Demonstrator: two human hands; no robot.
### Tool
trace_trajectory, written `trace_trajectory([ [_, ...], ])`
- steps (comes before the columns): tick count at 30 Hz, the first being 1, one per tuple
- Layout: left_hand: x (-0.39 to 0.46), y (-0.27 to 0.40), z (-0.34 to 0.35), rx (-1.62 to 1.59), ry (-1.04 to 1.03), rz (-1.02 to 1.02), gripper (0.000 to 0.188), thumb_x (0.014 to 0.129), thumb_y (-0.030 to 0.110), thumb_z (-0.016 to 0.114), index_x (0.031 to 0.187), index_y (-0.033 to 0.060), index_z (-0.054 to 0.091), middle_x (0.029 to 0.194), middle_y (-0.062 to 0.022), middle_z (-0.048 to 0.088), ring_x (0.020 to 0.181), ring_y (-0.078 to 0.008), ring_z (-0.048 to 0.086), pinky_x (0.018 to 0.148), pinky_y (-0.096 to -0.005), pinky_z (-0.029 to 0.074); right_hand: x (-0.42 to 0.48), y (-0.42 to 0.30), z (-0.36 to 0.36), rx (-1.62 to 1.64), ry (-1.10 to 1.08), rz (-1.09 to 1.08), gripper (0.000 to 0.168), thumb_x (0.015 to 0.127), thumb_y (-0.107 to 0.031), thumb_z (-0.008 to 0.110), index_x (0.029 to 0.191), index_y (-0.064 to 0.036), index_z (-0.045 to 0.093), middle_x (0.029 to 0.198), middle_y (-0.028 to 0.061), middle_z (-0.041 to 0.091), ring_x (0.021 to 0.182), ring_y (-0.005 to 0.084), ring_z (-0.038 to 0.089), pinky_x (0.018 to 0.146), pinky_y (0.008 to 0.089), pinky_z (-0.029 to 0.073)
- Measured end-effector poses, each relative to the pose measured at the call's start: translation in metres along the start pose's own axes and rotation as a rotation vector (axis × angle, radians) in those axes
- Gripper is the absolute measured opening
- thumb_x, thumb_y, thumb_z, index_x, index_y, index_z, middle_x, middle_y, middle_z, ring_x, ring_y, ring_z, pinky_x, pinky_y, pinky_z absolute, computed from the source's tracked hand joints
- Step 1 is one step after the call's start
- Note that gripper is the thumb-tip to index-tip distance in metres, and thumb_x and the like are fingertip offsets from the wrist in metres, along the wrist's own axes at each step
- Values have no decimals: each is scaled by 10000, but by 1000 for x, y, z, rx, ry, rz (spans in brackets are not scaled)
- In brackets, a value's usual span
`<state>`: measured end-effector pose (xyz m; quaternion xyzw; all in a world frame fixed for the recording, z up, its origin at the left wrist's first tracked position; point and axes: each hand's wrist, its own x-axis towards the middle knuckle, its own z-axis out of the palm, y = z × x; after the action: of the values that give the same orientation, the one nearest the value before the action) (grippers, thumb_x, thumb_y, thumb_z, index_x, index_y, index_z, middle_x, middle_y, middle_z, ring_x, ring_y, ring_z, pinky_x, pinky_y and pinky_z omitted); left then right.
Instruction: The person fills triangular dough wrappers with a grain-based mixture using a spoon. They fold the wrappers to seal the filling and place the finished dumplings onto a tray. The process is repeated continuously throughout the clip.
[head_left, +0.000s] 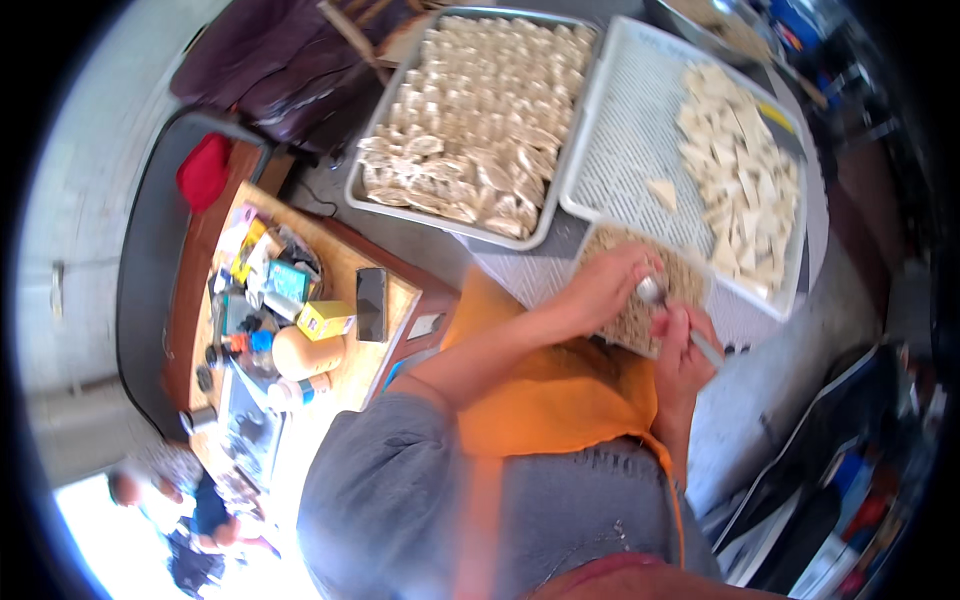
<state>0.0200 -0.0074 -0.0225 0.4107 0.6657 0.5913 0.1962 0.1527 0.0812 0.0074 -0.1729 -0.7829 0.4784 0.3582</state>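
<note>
My right hand (682, 349) grips the handle of a metal spoon (705, 349), its bowl over a shallow tub of brown crumbly filling (624, 324). Close against the spoon's bowl are the curled fingers of my left hand (619, 283); whether they hold a small piece is hidden. Beyond the tub, a white perforated plastic tray (622, 112) carries a heap of pale triangular food pieces (742, 187), with one triangle (662, 193) lying apart. To its left, a metal tray (442, 225) is packed with rows of pale brown food pieces (487, 112).
At left, a wooden table (401, 300) bears a phone (371, 304), a yellow box (326, 320), an orange-tan container (307, 352) and clutter. A metal bowl (720, 30) stands past the white tray. A purple sofa (255, 60) is behind. Another person (202, 495) sits at lower left.
</note>
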Motion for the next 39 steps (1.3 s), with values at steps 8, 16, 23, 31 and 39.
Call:
trace_trajectory([
  [8,5,2,-10,-197,57,-129,193,939,133,464,854,22,597,652,-25,515,574,-118,478,559,-282,424,-6,29,-23,37,148,164,210,964,-134,451,905,31,566,667,73,594,513,104,530,496,224,441],
  [16,3,-13,1,-364,8,-164,373,946,261,454,700,2,560,605,-51,545,594,-117,516,560,-274,417,-19,34,-14,98,70,248,190,955,-123,473,915,38,565,679,82,596,525,106,533,499,227,449],
  [23,-1,7,1,-377,-32,-231,474,957,298,455,580,16,511,490,-42,501,415,-122,472,417,-271,390,-19,33,-19,59,74,251,200,953,-125,469,908,32,586,677,70,594,525,99,532,502,222,445],
  [31,-1,24,-1,-652,28,-265,286,983,241,401,877,34,569,682,-15,546,492,-67,471,436,-212,399,-23,26,-18,53,90,275,214,961,-146,469,893,27,575,678,65,594,538,97,530,526,220,434],
  [39,-2,-4,6,-524,-93,-168,317,985,258,400,808,41,548,626,-2,487,504,-73,426,435,-209,349,-25,30,-25,36,103,263,201,958,-134,470,887,24,573,666,63,589,537,96,525,520,222,423],
])
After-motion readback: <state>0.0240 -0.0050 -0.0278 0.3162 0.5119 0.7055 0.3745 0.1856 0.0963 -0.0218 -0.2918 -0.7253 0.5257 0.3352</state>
